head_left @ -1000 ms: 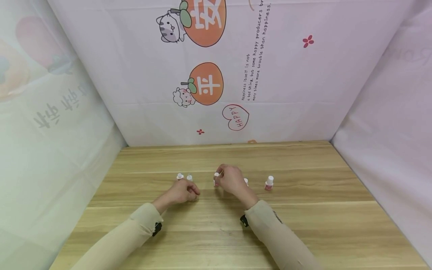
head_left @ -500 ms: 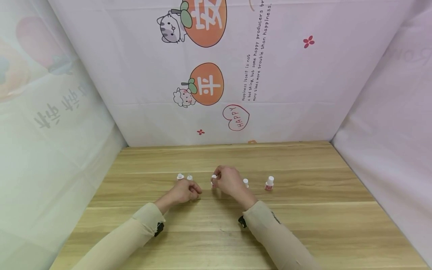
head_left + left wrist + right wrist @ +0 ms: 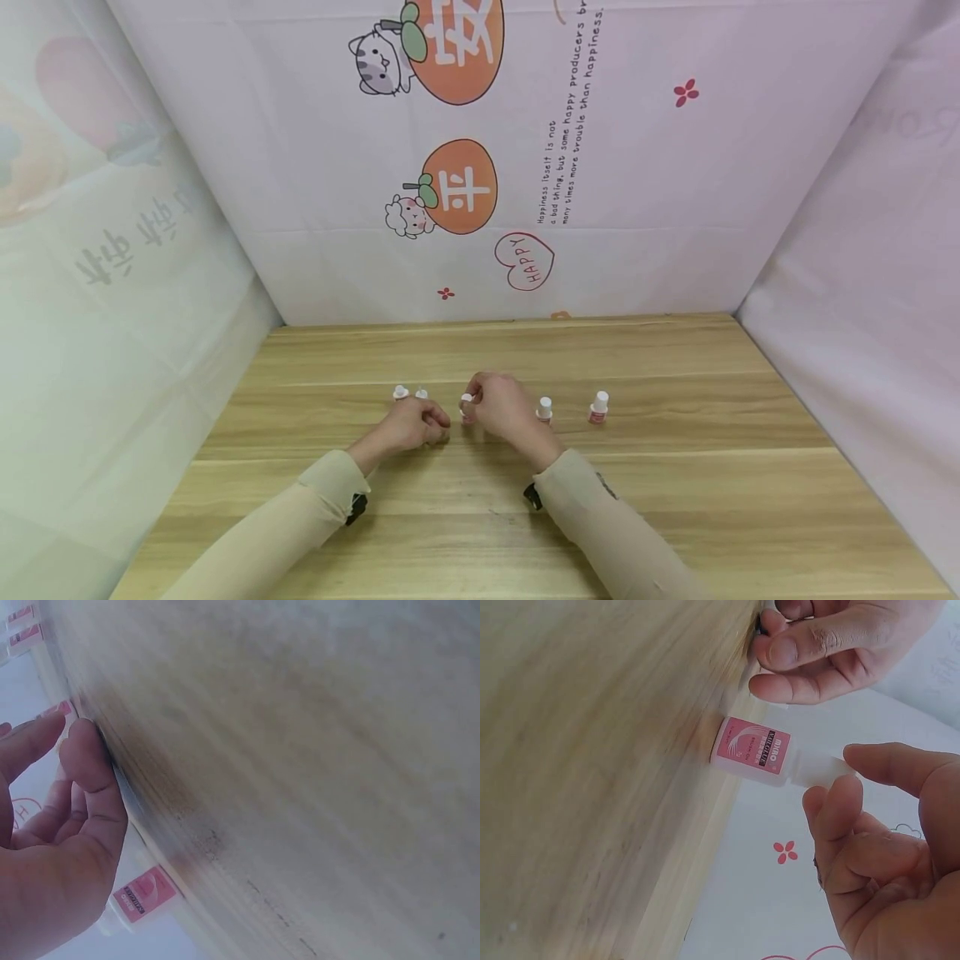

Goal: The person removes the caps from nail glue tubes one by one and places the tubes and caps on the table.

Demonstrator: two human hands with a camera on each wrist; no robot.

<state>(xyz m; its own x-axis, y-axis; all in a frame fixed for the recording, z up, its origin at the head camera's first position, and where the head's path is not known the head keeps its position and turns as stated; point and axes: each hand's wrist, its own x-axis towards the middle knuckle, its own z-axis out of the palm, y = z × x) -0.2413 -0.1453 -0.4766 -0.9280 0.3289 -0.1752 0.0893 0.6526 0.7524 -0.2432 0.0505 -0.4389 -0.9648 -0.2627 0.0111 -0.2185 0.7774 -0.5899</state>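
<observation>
A small white bottle of nail glue (image 3: 750, 752) with a pink label stands upright on the wooden table. My right hand (image 3: 501, 410) pinches its white cap (image 3: 825, 771) between thumb and fingers. Just left of that bottle, my left hand (image 3: 407, 425) is low over the table, fingers loosely bent. I see nothing held in it, though its fingertips are partly hidden in the right wrist view. Two more small bottles, one (image 3: 401, 392) and another (image 3: 422, 394) with a thin tip, are partly covered by the left hand.
To the right of my right hand stand two similar capped bottles, one nearer (image 3: 544, 408) and one farther (image 3: 598, 407). White printed cloth (image 3: 622, 167) rises behind the wooden table (image 3: 480, 533) and along both sides.
My right hand has moved left with the glue bottle, closer to my left hand. The nearer bottle on the right has come into fuller view. The left hand has barely shifted right.
</observation>
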